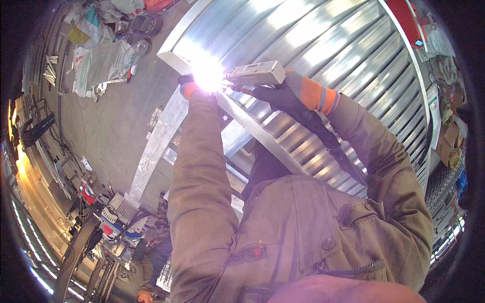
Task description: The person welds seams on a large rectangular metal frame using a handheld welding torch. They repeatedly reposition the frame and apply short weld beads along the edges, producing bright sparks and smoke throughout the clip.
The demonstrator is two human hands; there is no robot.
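A silvery metal panel with many parallel slats lies before me, edged by a flat frame bar. My right hand, in a dark, grey and orange glove, is closed around a handheld welding gun with a boxy metal body. Its tip points left into a blinding white-violet glare at the frame's near-left corner. Right beside that glare is my left hand, in a dark and orange glove; the light and my sleeve hide most of its fingers. A dark cable trails from the gun below my right forearm.
Pale metal support beams stand under the panel's left side. Bags and scrap litter the floor at far left. Another person is at lower left, near a white plastic basket. Behind the panel at right sits a red box.
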